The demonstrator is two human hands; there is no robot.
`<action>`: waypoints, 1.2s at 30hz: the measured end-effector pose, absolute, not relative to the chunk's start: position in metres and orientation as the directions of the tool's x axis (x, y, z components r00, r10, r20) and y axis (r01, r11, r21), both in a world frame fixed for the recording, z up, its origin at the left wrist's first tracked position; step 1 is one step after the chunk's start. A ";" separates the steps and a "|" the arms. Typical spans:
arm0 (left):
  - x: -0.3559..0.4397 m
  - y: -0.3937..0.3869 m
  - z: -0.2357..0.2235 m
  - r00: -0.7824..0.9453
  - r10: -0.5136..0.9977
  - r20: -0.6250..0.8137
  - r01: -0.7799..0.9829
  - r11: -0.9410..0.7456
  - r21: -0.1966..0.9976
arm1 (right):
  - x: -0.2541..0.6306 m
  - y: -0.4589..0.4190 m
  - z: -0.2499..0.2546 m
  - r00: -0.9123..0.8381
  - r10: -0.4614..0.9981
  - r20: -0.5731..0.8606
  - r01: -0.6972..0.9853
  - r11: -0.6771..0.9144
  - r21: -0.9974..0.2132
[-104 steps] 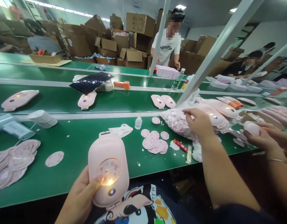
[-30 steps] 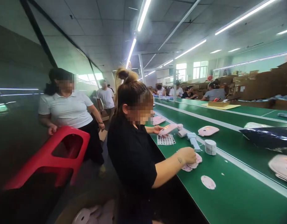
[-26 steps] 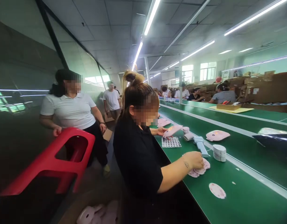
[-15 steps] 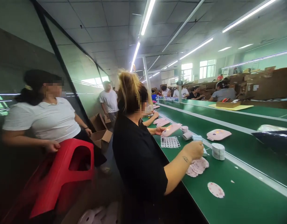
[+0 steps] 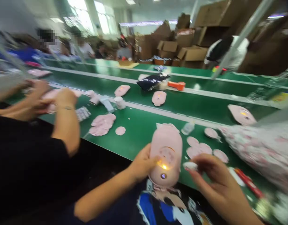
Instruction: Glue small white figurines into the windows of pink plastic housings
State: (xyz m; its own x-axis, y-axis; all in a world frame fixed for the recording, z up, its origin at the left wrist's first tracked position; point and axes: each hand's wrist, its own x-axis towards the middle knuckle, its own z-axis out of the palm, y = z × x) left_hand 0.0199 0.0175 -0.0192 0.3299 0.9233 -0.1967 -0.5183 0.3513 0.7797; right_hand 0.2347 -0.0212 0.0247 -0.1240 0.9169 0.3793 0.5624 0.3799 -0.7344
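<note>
**One in hand, plenty still loose**

The pink plastic case (image 5: 166, 154) sits in the person's left hand (image 5: 142, 164) just above the counter (image 5: 144, 139), fingers curled round its side, with a small light glowing on its face. The right hand (image 5: 215, 178) pinches a small pale piece (image 5: 190, 165) just right of the case. Blur hides whether the round face is finished.

Right of the case, printed pink discs (image 5: 197, 148) lie loose, and farther right a clear plastic bag (image 5: 258, 153) bulges with more printed pieces, so much appears left. Beyond the case, more pink cases (image 5: 159, 98) lie on the next belt, and cardboard boxes (image 5: 167, 47) stand stacked, their contents hidden. Well left of it, a co-worker's hands (image 5: 33, 100) work beside another pile of discs (image 5: 102, 124).
</note>
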 end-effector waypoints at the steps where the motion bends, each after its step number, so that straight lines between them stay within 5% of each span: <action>1: 0.017 0.019 -0.020 0.328 0.919 -0.218 -0.508 0.366 0.780 | 0.233 -0.023 0.027 -0.164 0.912 0.376 0.594 0.396 -0.701; 6: 0.012 0.017 -0.016 0.302 0.927 -0.221 -0.302 0.313 0.901 | 0.204 -0.011 0.033 -0.380 0.825 0.418 0.581 0.564 -0.587; 14: 0.011 0.016 -0.016 0.351 0.916 -0.195 -0.240 0.289 0.927 | 0.192 -0.012 0.024 -0.273 0.840 0.468 0.731 0.498 -0.467; 27: 0.006 0.016 -0.020 0.394 0.910 -0.127 -0.248 0.239 0.939 | 0.186 -0.012 0.026 -0.336 0.762 0.554 0.762 0.565 -0.316; 36: 0.006 0.013 -0.023 0.415 0.900 -0.138 -0.254 0.260 0.932 | 0.189 -0.010 0.024 -0.304 0.786 0.538 0.755 0.543 -0.367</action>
State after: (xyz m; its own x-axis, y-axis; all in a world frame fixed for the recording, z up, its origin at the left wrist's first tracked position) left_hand 0.0056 0.0134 -0.0232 0.4146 0.8995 -0.1378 -0.2544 0.2600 0.9315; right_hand 0.1886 -0.0096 0.0238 -0.3037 0.7860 0.5385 0.7554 0.5430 -0.3666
